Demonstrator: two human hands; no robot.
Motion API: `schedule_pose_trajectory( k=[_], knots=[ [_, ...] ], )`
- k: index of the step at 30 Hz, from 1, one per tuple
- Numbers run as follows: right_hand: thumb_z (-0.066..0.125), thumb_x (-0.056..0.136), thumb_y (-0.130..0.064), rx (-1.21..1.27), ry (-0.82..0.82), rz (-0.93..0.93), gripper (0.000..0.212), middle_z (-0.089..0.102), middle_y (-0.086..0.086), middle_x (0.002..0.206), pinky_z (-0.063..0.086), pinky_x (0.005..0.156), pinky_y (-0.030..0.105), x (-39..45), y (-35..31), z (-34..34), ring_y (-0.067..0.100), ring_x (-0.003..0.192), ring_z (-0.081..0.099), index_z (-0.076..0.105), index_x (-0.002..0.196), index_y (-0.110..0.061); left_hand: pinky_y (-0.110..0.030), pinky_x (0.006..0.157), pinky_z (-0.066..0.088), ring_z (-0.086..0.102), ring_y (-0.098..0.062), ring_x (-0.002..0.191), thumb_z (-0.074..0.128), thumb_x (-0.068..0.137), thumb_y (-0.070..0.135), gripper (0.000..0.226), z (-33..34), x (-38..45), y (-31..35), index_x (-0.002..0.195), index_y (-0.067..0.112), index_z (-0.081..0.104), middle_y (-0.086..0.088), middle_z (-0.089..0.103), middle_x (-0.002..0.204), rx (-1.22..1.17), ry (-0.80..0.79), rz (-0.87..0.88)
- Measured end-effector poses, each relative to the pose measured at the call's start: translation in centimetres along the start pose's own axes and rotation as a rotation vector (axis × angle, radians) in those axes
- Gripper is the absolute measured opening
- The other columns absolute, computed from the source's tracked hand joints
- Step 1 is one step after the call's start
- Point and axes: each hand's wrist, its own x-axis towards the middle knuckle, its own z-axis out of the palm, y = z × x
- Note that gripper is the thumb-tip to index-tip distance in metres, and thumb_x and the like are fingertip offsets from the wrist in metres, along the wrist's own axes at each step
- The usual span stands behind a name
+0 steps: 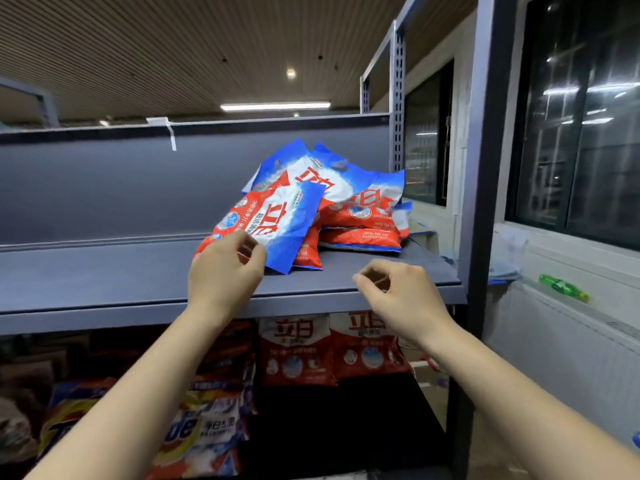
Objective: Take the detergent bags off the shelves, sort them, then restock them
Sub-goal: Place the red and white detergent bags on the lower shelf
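Note:
Several red, white and blue detergent bags lie in a loose pile (pixel 346 199) on the right part of the grey upper shelf (pixel 104 271). The front bag (pixel 277 220) leans tilted toward me over the others. My left hand (pixel 221 271) is at that bag's lower left edge, fingers loosely curled, fingertips at the bag without a clear grip. My right hand (pixel 401 292) hovers over the shelf's front edge to the right, fingers loosely curled and holding nothing.
Below, two matching red bags (pixel 298 351) stand upright, with yellow and orange bags (pixel 183 427) heaped to their left. A dark shelf post (pixel 481 168) rises at the right. Beyond it a green bottle (pixel 562 287) lies on a ledge under a window.

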Motion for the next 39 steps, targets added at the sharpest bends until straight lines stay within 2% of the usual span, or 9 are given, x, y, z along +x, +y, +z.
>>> schedule_pose_trajectory(
  k=[8, 14, 17, 24, 29, 32, 34, 36, 39],
  knots=[
    [0.057, 0.088, -0.034, -0.014, 0.035, 0.073, 0.011, 0.068, -0.011, 0.085, 0.051, 0.081, 0.035, 7.4, -0.2, 1.4, 0.013, 0.086, 0.062, 0.066, 0.083, -0.028, -0.044, 0.095, 0.047, 0.056, -0.023, 0.110, 0.049, 0.086, 0.037, 0.041, 0.6, 9.2, -4.9, 0.124, 0.023, 0.053, 0.001, 0.059, 0.126, 0.006, -0.270, -0.075],
    [0.060, 0.089, -0.032, 0.132, 0.064, 0.226, 0.025, 0.061, -0.004, 0.100, 0.042, 0.081, 0.026, 13.2, -0.5, 4.0, 0.013, 0.096, 0.056, 0.062, 0.108, -0.017, -0.036, 0.094, 0.044, 0.053, -0.023, 0.115, 0.046, 0.070, 0.040, 0.064, 2.1, 14.8, -7.2, 0.132, 0.027, 0.048, 0.001, 0.057, 0.129, -0.011, -0.428, -0.034],
    [0.060, 0.089, -0.034, 0.282, 0.050, 0.351, 0.024, 0.066, 0.002, 0.108, 0.049, 0.085, 0.032, 16.5, -0.8, 5.7, 0.017, 0.099, 0.060, 0.064, 0.104, -0.015, -0.039, 0.103, 0.037, 0.052, -0.025, 0.117, 0.042, 0.070, 0.039, 0.065, 3.9, 17.8, -8.2, 0.134, 0.029, 0.046, -0.001, 0.058, 0.128, 0.079, -0.494, -0.007],
    [0.057, 0.089, -0.021, 0.865, 0.152, 0.674, 0.046, 0.058, 0.004, 0.076, 0.043, 0.042, 0.019, 23.0, -0.5, 9.3, 0.008, 0.047, 0.054, 0.047, 0.132, -0.009, -0.044, 0.106, 0.037, 0.051, -0.026, 0.121, 0.052, 0.073, 0.048, 0.070, 8.8, 24.7, -11.7, 0.138, 0.027, 0.039, -0.001, 0.050, 0.137, 0.038, -0.681, -0.054],
    [0.067, 0.084, -0.019, 0.643, 0.236, 0.577, 0.018, 0.055, 0.006, 0.059, 0.037, 0.036, 0.018, 24.1, -0.6, 9.6, 0.007, 0.035, 0.048, 0.056, 0.090, -0.007, -0.048, 0.112, 0.026, 0.039, -0.027, 0.131, 0.052, 0.070, 0.059, 0.077, 10.2, 26.4, -12.8, 0.141, 0.031, 0.039, -0.004, 0.041, 0.144, 0.149, -0.683, 0.035],
    [0.065, 0.087, -0.019, 0.551, 0.216, 0.525, 0.018, 0.060, 0.010, 0.076, 0.050, 0.057, 0.027, 24.0, -0.9, 9.3, 0.019, 0.064, 0.059, 0.052, 0.077, -0.011, -0.050, 0.114, 0.012, 0.031, -0.026, 0.135, 0.050, 0.073, 0.063, 0.060, 9.3, 26.0, -13.0, 0.130, 0.043, 0.047, 0.000, 0.044, 0.142, 0.330, -0.697, 0.080],
    [0.062, 0.090, -0.020, 0.421, 0.238, 0.481, 0.023, 0.059, 0.008, 0.084, 0.045, 0.068, 0.031, 23.7, -1.6, 9.1, 0.022, 0.078, 0.055, 0.049, 0.072, -0.014, -0.052, 0.114, 0.005, 0.027, -0.025, 0.136, 0.052, 0.075, 0.059, 0.038, 8.6, 25.6, -13.8, 0.110, 0.043, 0.054, 0.004, 0.050, 0.132, 0.359, -0.734, 0.026],
    [0.056, 0.093, -0.021, 0.331, 0.262, 0.427, 0.028, 0.052, 0.005, 0.079, 0.035, 0.059, 0.029, 23.4, -2.3, 9.0, 0.020, 0.078, 0.047, 0.044, 0.069, -0.014, -0.048, 0.110, 0.016, 0.033, -0.025, 0.129, 0.056, 0.070, 0.056, 0.037, 7.8, 24.7, -14.6, 0.100, 0.034, 0.059, 0.007, 0.052, 0.116, 0.343, -0.796, -0.028],
    [0.050, 0.096, -0.022, 0.286, 0.294, 0.354, 0.023, 0.052, 0.006, 0.079, 0.031, 0.055, 0.027, 23.1, -3.5, 9.1, 0.019, 0.078, 0.046, 0.050, 0.078, -0.008, -0.029, 0.074, 0.044, 0.057, -0.021, 0.091, 0.059, 0.055, 0.041, 0.044, 6.1, 23.1, -15.7, 0.090, 0.014, 0.059, -0.004, 0.061, 0.096, -0.009, -0.910, -0.179]
  ],
)
